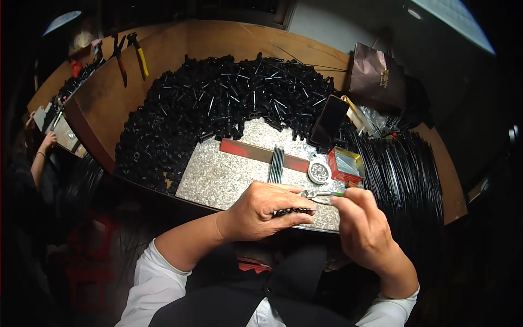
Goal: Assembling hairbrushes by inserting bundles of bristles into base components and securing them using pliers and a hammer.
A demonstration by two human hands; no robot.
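Observation:
My left hand [267,210] is closed around a row of thin black pieces [294,211] whose ends show between thumb and fingers. A small bundle of thin dark rods [277,162] extends from behind that hand and lies across a flat red-brown bar [245,150]; whether it joins the held pieces is hidden. My right hand [362,223] is closed in a pinch just to the right, but what sits in its fingertips is too small to make out. Beside those fingertips are metal pliers [321,196] with a green handle, partly covered by the hand.
A large heap of black tubular parts [229,98] covers the back of the speckled slab [212,174]. On the right are a round white dish [319,171], a red box [347,164], a dark phone [329,121] and long black rods [403,174]. Another person's hand [49,140] shows far left.

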